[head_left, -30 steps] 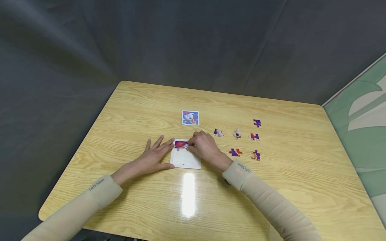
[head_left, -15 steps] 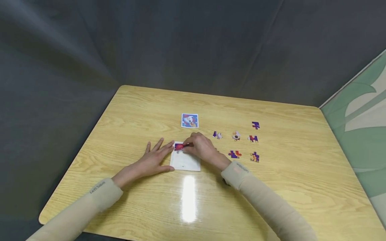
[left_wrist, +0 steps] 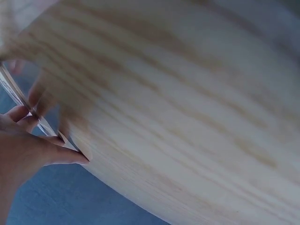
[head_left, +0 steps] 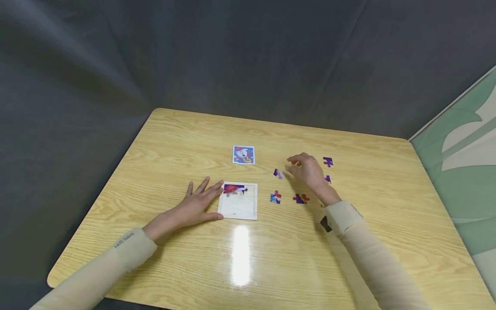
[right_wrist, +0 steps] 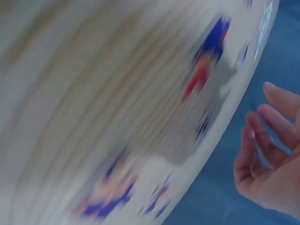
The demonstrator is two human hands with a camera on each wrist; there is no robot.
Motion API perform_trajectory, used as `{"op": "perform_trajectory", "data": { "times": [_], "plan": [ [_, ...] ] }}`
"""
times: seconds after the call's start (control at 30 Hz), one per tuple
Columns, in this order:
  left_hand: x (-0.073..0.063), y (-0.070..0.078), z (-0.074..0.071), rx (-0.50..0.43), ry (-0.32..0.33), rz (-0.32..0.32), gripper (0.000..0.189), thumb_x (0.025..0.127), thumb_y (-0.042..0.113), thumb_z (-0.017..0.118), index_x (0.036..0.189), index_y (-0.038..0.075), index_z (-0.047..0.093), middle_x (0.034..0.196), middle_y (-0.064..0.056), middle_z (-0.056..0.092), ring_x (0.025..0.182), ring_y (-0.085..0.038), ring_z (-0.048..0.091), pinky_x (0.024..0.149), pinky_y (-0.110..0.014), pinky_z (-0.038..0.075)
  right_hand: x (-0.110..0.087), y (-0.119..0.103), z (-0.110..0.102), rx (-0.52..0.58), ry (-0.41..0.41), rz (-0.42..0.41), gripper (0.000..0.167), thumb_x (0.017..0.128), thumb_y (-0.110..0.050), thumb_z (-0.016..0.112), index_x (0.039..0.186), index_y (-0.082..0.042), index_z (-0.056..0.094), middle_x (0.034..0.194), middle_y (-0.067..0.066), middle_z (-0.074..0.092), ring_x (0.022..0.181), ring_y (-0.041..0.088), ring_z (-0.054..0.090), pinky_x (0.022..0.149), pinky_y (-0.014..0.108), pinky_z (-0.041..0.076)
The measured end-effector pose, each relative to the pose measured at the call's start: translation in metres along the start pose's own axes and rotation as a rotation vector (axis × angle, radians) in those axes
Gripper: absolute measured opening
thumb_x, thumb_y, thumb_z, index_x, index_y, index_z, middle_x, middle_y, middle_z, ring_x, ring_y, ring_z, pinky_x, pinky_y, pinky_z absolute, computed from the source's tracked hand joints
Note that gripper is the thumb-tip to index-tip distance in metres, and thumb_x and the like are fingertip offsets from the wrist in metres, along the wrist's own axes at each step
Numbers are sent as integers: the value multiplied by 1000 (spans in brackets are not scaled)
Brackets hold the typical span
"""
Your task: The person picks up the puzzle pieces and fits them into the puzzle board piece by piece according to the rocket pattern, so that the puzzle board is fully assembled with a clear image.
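My left hand [head_left: 193, 206] lies with fingers spread at the left edge of a white square puzzle tray [head_left: 238, 209], fingertips and thumb touching it. Two joined-looking jigsaw pieces, a red-and-purple one [head_left: 231, 189] and a purple-and-white one [head_left: 242, 190], sit along the tray's top left. Over the loose pieces on the right hovers my right hand [head_left: 308, 172], fingers loosely bent and nothing visible between them. Just left of its fingertips is a purple-and-white jigsaw piece [head_left: 278, 174]. The right wrist view shows that hand [right_wrist: 276, 154] apart from the table, above blurred pieces.
A small picture card [head_left: 243, 155] of a white dog lies behind the tray. Other loose pieces include a blue-and-red one [head_left: 275, 197], a purple-and-orange one [head_left: 300, 198] and a purple one [head_left: 328, 162]. My right hand and forearm hide some pieces.
My right hand has let go of the purple-and-white jigsaw piece in the tray and moved right, over the loose pieces. My left hand stays at the tray's edge.
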State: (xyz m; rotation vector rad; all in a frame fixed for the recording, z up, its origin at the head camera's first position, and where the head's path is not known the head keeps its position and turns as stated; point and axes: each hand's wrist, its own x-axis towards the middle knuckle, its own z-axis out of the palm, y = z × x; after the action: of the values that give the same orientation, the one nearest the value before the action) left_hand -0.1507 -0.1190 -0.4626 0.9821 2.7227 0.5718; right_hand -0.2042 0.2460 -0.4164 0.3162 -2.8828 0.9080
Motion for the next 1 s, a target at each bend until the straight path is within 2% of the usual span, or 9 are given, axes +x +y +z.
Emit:
{"op": "perform_trajectory", "data": {
  "times": [0.17,0.23,0.33,0.43,0.5,0.63,0.77,1.0],
  "plan": [
    [0,0,0,-6,8,8,83,87,58,60,150,10,34,160,-4,17,146,-39,3,106,-72,-2,-3,41,-27,-46,93,34,36,90,-8,67,123,6,60,125,28,55,111,47,48,99,61,31],
    [0,0,0,-3,8,4,84,87,58,60,150,10,34,160,-3,17,146,-38,3,106,-72,-1,-5,57,-37,-62,98,65,41,91,-9,66,128,6,56,130,30,51,116,49,44,103,63,27],
    [-1,0,0,0,7,3,83,87,57,61,150,10,34,160,-4,18,146,-39,3,106,-72,-1,-10,79,-50,-22,53,151,49,94,-14,63,136,4,49,137,31,44,122,50,39,103,63,29],
    [-1,0,0,-3,0,1,83,87,57,61,150,10,34,160,-4,18,146,-39,3,106,-72,-2,-14,96,-57,25,-37,235,58,96,-22,62,143,3,40,142,31,37,127,51,36,103,63,32],
    [-1,-1,1,-2,-5,1,83,87,57,60,150,9,34,160,-4,17,146,-39,3,105,-73,-2,-15,105,-60,29,-98,258,63,96,-26,61,146,2,36,144,32,35,129,52,35,101,62,35],
    [-1,-1,1,-4,-6,5,83,87,58,59,150,9,34,160,-4,17,145,-39,2,105,-73,-2,-15,116,-62,1,-155,229,66,96,-28,61,146,4,34,143,32,35,130,52,34,103,60,34],
    [-1,0,-1,-10,2,6,82,88,57,60,150,9,34,160,-5,17,145,-39,2,106,-72,-3,-12,121,-64,-21,-146,192,62,96,-29,61,144,4,39,140,32,35,125,52,37,102,63,34],
    [-1,1,-1,-9,-2,7,82,88,56,60,150,9,33,161,-4,15,146,-39,1,105,-72,-3,-7,127,-63,-9,-130,182,57,96,-29,61,138,6,47,136,32,34,116,49,39,96,63,36]
  ]
}}
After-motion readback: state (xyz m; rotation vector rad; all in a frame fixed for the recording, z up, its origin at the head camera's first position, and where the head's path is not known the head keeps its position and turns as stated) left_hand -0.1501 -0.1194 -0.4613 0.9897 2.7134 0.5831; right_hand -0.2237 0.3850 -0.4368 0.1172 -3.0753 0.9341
